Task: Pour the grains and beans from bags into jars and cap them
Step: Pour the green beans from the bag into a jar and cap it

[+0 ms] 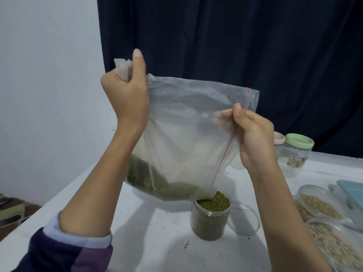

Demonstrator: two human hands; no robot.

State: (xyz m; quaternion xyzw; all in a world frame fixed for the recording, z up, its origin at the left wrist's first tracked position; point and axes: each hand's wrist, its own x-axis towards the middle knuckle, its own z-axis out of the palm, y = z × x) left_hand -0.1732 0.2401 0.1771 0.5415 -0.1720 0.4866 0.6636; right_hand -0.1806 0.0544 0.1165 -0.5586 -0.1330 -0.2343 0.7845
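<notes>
A clear zip bag [186, 138] hangs tilted above the white table [149, 232], with green beans [157, 185] gathered in its lower part. Its open corner points down into a clear jar [210, 220], where the beans are heaped up to the rim. My left hand [125, 93] grips the bag's bunched bottom corner up high. My right hand [253, 138] pinches the bag's mouth edge beside the red zip line. The jar has no cap on it.
A green-lidded jar [296, 154] and a pink-lidded one [279, 142] stand at the back right. Two open clear containers of grain [320, 205] [337, 244] sit at the right edge, beside a pale blue tray [353, 195]. A clear round lid [245, 220] lies by the jar.
</notes>
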